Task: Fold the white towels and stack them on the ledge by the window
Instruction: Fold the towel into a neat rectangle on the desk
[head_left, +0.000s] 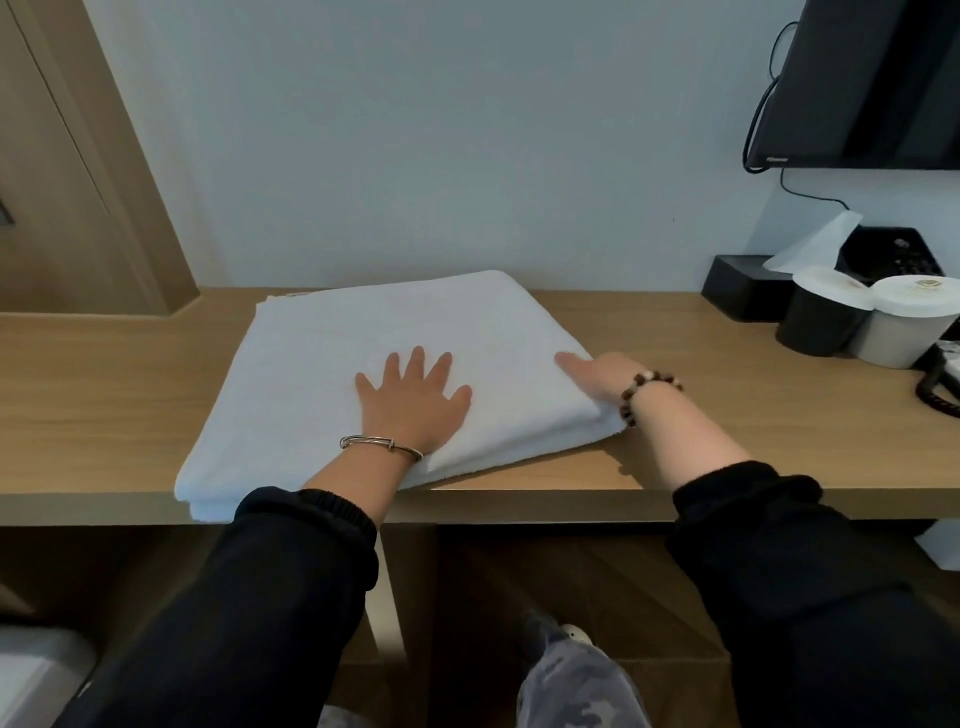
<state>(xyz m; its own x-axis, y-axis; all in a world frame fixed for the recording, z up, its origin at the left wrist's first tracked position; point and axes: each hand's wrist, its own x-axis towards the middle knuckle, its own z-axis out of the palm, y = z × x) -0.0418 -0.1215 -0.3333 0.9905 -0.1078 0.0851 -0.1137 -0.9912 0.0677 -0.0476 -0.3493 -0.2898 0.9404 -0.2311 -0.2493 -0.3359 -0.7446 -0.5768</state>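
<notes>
Now left hand (415, 402) presses towel (363, 327) (right hand (597, 382) grips).

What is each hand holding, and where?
The left hand presses flat on the folded white cloth towel, holding nothing; the right hand is at its right edge, fingers hidden, grip unclear.
</notes>
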